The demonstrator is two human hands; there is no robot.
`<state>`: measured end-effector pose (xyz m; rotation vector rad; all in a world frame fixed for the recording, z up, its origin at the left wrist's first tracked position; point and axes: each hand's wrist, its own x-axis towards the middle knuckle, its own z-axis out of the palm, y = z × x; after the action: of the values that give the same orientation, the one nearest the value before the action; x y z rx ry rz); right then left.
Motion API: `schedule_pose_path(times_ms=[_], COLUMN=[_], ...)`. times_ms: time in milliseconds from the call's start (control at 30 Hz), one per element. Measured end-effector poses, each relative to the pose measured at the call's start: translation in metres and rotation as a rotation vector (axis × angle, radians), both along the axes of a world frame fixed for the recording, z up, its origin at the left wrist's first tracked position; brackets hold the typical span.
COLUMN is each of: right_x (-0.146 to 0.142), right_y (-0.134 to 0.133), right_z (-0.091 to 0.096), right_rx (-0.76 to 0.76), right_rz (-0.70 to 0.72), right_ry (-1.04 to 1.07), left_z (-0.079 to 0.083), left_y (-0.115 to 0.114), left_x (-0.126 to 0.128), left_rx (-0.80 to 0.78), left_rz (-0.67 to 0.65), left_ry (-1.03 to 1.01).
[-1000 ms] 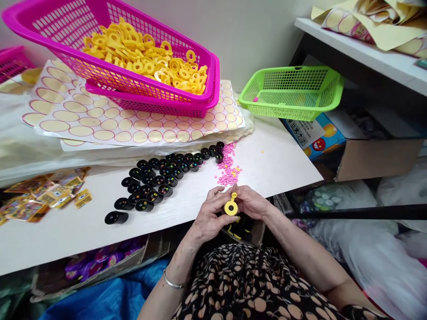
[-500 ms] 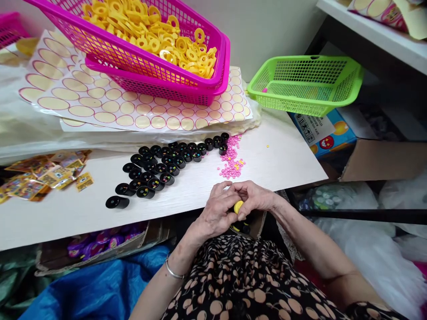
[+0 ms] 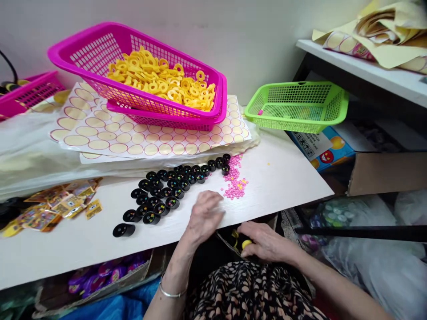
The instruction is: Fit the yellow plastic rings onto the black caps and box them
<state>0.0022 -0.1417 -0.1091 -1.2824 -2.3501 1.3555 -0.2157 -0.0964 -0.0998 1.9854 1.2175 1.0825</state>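
Note:
My left hand (image 3: 205,215) is over the front edge of the white table, left of the pink pieces (image 3: 235,189). Its fingers are smeared by motion, and nothing shows in them. Below the table edge, my right hand (image 3: 265,241) reaches over a cardboard box in front of my lap, thumb and fingers apart. A yellow round piece (image 3: 246,243) shows in the gap near the thumb. Other yellow and black pieces lie partly hidden in the box. Left of my left hand, several black round cups (image 3: 156,191) with small coloured bits inside stand on the table.
Yellow rings (image 3: 160,80) fill a tilted pink basket (image 3: 100,84), resting on another over sticker sheets (image 3: 126,138). A green basket (image 3: 296,106) stands at the back right. Gold packets (image 3: 63,206) lie at left. A shelf (image 3: 367,62) and an open carton (image 3: 383,173) are at right.
My hands have come apart from around the yellow piece. The left moved up and left over the table edge; the right lowered to the box. The view has tilted upward.

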Motion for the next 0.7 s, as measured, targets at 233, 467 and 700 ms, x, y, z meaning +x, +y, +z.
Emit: schedule_pose_path(times_ms=[233, 467, 700], right_x=[-0.016, 0.017, 0.064], right_y=[0.002, 0.024, 0.126], right_z=[-0.025, 0.009, 0.004], right_rx=[0.123, -0.371, 0.566], right_rz=[-0.148, 0.016, -0.783], right_ry=[-0.139, 0.083, -0.28], left_z=[-0.009, -0.011, -0.016], left_y=[0.05, 0.061, 0.064], left_x=[0.003, 0.012, 0.017], left_rx=[-0.031, -0.045, -0.062], left_rz=[0.716, 0.746, 0.767], left_ry=[0.663, 0.905, 0.941])
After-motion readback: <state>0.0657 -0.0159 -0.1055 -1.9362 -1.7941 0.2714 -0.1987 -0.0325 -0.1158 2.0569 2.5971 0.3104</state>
